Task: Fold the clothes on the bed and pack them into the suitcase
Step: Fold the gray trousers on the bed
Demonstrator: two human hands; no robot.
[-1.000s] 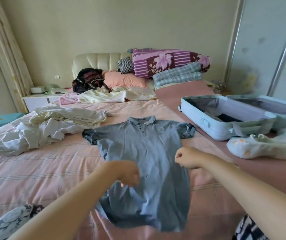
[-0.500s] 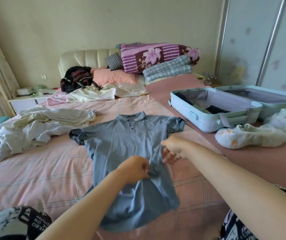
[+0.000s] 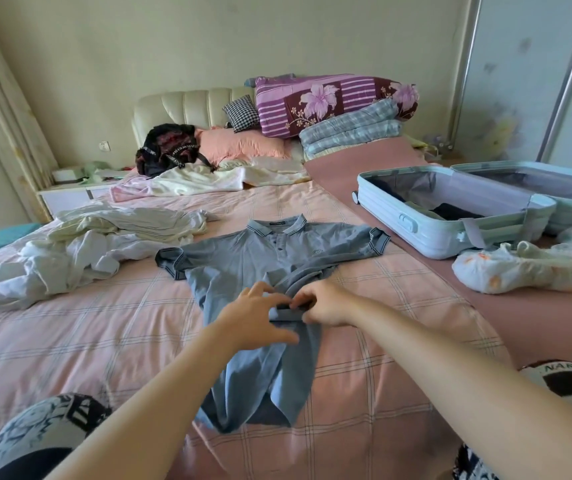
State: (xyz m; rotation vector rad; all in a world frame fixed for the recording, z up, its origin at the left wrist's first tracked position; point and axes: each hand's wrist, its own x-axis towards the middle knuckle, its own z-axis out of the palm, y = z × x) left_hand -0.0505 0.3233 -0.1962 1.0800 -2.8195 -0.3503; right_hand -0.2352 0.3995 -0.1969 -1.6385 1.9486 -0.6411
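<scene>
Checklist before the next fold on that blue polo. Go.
1. Polo shirt flat on the bed: not ok, bunched at the middle, hem rumpled.
2. Right hand grip: ok, pinches a gathered fold.
3. Left hand grip: cannot tell, fingers spread on the cloth.
4. Suitcase open: ok, lid laid back.
5. Room inside: ok, one dark item, lining bare beside it.
</scene>
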